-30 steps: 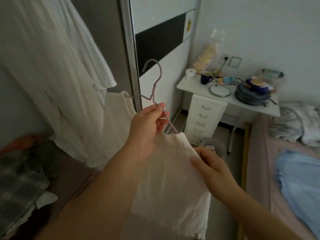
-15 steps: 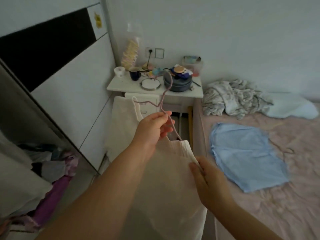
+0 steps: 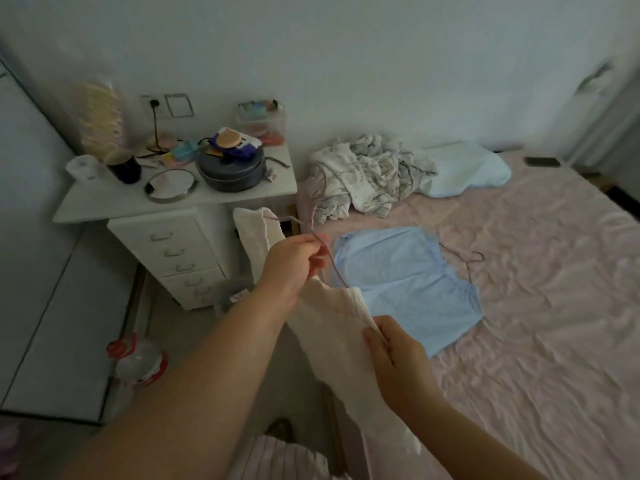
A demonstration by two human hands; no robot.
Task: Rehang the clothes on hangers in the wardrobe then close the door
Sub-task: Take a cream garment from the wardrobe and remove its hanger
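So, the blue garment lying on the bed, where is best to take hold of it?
Probably at its upper edge near the corners, coming from above: the blue garment lies spread flat on the pink bed sheet, nothing on top. A spare hanger lies beside that edge.

A white nightstand (image 3: 242, 194) is sitting at ten o'clock, carrying a round mirror (image 3: 170, 184), dark mug (image 3: 124, 166) and grey pan (image 3: 231, 169); a red-and-white jug (image 3: 138, 360) is standing at eight o'clock.

L hand (image 3: 294, 263) raised, arm stretched fwd, fingers curled, pinching. R hand (image 3: 398, 362) lower & nearer, to its right, fingers curled in a grip.
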